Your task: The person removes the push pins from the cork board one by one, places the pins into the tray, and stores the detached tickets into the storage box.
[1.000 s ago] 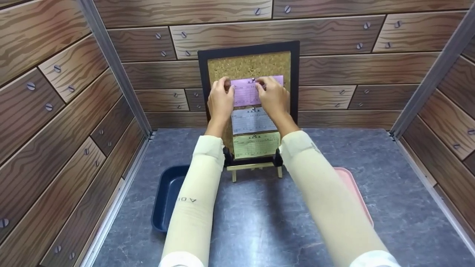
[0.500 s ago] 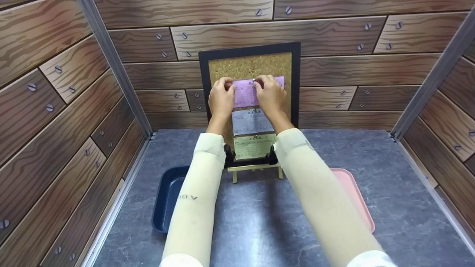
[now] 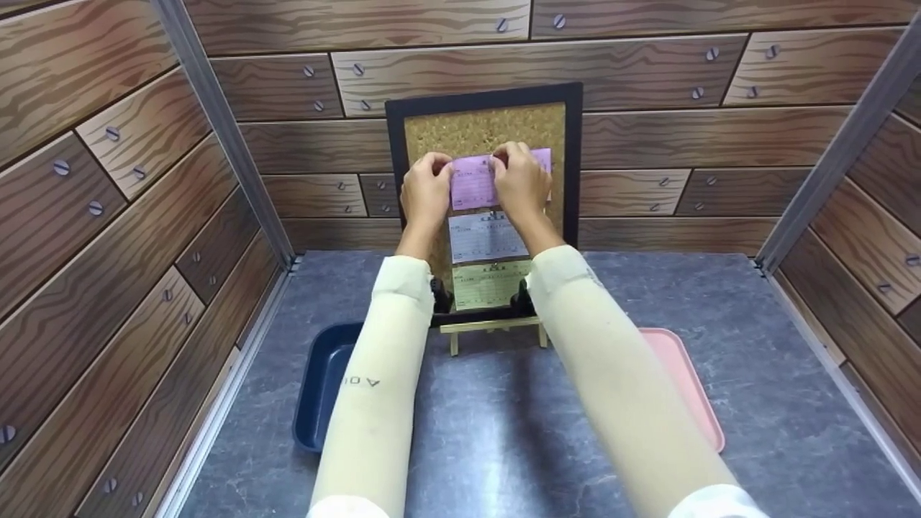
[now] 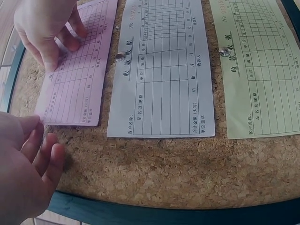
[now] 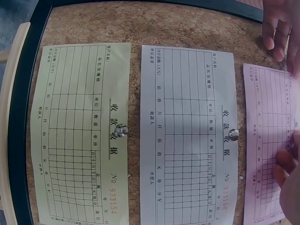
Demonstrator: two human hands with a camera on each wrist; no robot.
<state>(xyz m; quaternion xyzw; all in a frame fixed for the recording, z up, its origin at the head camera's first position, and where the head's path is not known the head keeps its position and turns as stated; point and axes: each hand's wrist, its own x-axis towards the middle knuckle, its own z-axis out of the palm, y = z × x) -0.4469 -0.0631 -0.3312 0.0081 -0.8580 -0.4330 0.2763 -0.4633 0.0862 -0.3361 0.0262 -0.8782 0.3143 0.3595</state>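
A pink receipt slip [image 3: 471, 185] lies against the cork board [image 3: 482, 126], above a pale blue slip [image 3: 483, 237] and a green slip [image 3: 489, 286]. With thumb and forefinger, my left hand [image 3: 426, 193] pinches the pink slip's upper left corner; its other fingers curl loosely in the left wrist view. My right hand [image 3: 522, 180] is at the middle of the same slip's top edge, thumb and forefinger together where its push pin sits, hiding the pin. Clear push pins hold the blue slip (pin [image 4: 120, 56]) and the green slip (pin [image 4: 225, 51]).
The black-framed board stands on a small wooden easel [image 3: 493, 325] on the grey table [image 3: 475, 432]. A dark blue tray [image 3: 309, 403] is partly behind the left sleeve, a pink tray [image 3: 691, 381] partly behind the right. Wood-patterned walls surround the table.
My right hand has shifted slightly left along the pink slip's top edge, and its fingers now cover the pin seen a second ago. The left hand stays at the corner.
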